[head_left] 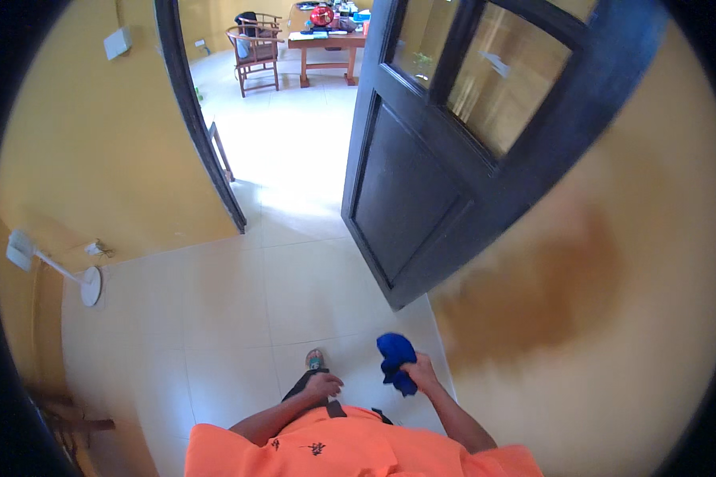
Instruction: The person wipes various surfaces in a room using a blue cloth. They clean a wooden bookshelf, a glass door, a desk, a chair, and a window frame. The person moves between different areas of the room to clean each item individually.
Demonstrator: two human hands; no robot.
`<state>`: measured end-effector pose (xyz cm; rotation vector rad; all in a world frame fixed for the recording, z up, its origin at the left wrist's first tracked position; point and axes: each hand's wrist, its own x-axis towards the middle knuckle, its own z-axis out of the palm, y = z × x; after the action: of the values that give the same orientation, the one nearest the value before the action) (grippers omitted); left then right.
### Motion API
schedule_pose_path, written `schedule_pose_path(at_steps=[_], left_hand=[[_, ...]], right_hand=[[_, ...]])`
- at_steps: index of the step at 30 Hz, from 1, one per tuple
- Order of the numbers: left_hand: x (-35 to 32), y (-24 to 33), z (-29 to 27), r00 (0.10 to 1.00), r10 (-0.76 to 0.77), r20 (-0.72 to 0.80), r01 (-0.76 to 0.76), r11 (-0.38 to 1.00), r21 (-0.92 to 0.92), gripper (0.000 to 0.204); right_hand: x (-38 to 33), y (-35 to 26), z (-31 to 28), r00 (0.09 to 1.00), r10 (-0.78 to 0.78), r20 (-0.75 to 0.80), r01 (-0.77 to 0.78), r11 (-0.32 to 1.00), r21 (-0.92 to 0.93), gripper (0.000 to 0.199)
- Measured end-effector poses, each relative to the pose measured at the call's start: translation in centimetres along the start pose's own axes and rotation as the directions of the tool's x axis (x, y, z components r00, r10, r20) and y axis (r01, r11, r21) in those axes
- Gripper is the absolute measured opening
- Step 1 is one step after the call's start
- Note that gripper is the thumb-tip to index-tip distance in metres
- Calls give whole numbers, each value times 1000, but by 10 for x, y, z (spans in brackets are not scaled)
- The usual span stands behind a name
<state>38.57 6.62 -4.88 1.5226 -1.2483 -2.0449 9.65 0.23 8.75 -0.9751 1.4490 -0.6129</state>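
My right hand (422,371) is closed round a crumpled blue cloth (395,356), which bunches up above the fingers and hangs below them. It is held out in front of me, over the tiled floor and near the wall on the right. Close to my waist, my left hand (324,386) hangs in front of my dark trousers with nothing visible in it. Its fingers are loosely bent and a little apart.
A dark wooden door (410,179) with glass panes stands open ahead on the right. Through the doorway are a wooden desk (326,42) and an armchair (254,52). A white standing lamp (91,286) is by the left wall. Pale tiles (231,310) cover the floor.
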Motion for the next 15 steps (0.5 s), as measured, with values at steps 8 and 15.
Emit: schedule_pose_path(at_steps=[8,15], left_hand=[[30,249,-135,921,283,-266,-378,813,-443,59],[132,343,-200,979,124,-160,-202,619,-759,52]], right_hand=[[126,-183,70,960,-277,-49,275,960,-47,43],[200,-210,84,915,-402,-42,378,812,445,38]])
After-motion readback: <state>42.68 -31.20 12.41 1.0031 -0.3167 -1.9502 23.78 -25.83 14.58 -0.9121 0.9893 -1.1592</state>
